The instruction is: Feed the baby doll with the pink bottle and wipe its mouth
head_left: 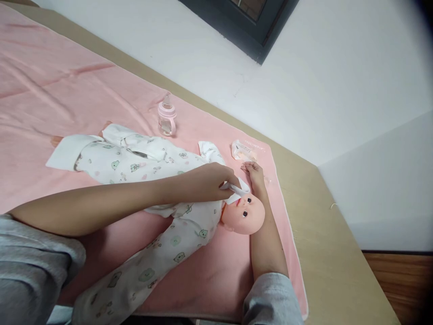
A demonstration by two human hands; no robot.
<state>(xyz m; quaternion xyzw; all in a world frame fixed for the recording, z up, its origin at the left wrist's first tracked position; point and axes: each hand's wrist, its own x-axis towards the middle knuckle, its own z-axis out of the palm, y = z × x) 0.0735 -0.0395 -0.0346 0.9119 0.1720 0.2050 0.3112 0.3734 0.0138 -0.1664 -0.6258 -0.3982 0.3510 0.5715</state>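
Observation:
A baby doll [246,215] in white printed pajamas [162,155] lies on its back, its head at the right and its feet at the left. My left hand [214,181] reaches over the doll's chest and pinches a folded white cloth [238,192] against its mouth and chin. My right forearm passes under the doll's head. Beyond the head, my right hand [253,175] rests on the blanket with its fingers loosely bent and nothing visible in them. It is beside a small clear-and-white plastic packet [242,151].
A pink baby bottle [167,118] with handles stands past the doll's body. The pink blanket [43,85] covers much of the wooden tabletop [314,216], with some wrinkles at the left. A white wall and a dark window frame [250,34] rise behind.

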